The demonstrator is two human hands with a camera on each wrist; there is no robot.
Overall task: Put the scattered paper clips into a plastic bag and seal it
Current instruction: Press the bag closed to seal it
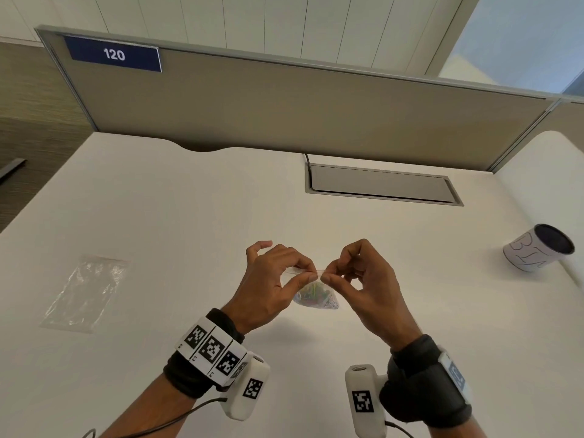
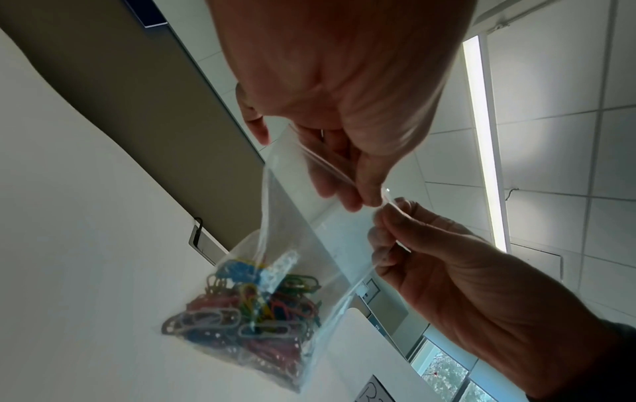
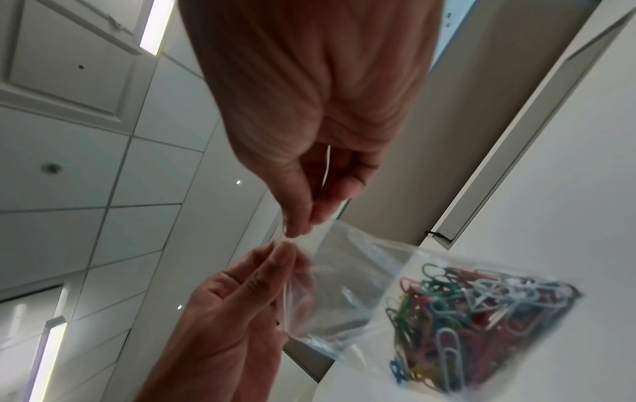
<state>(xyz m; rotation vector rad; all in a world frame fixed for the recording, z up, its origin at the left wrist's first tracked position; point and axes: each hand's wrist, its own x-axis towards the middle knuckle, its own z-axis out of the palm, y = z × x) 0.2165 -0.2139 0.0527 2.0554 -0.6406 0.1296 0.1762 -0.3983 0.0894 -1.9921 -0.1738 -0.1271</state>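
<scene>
Bag (image 1: 316, 295) (paper clips (image 2: 247, 312) inside) hanging, hands pinching its top

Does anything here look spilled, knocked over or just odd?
The cup at the desk's right edge lies tipped on its side. Nothing has spilled: the paper clips sit inside the bag that both hands pinch at the top. A spare bag lies flat.

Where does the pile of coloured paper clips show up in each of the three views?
Head: paper clips just below centre, under both hands' fingertips.
Left wrist: lower centre, in the bag's bottom.
Right wrist: lower right.
Shared landmark: the bag's top strip, pinched by left hand and right hand.
</scene>
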